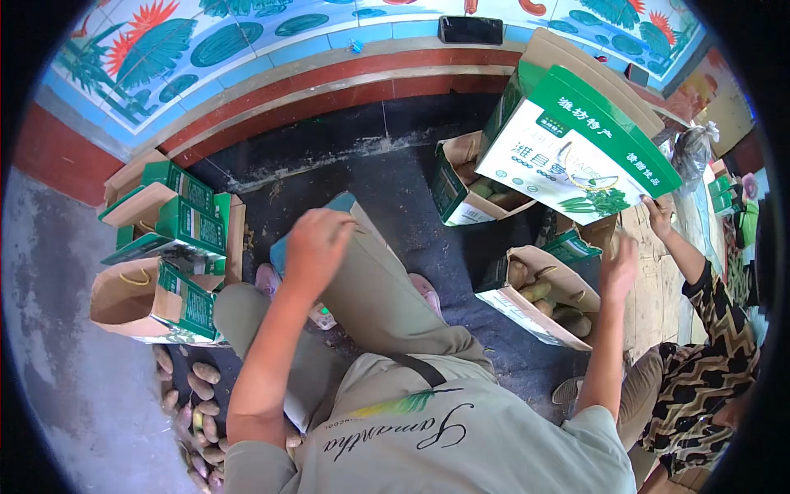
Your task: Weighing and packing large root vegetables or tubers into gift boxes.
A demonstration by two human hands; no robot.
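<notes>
My left hand [319, 245] hangs above my knee with its fingers curled together; what they hold, if anything, does not show. Off to the right, my right hand [619, 267] is raised beside an open carton of brownish and green root vegetables [539, 290]. Its fingers are smeared by motion. Just above it a large green-and-white carton [568, 152] is tilted with its flaps up. A co-worker's hand [658, 216] grips that carton's lower right edge.
Open green cartons [152, 296] stand at my left, beside a heap of root vegetables [202, 412] on the floor. Another filled carton [477, 193] is ahead. A phone [471, 30] leans against the tiled wall. The co-worker [699, 370] sits close at my right.
</notes>
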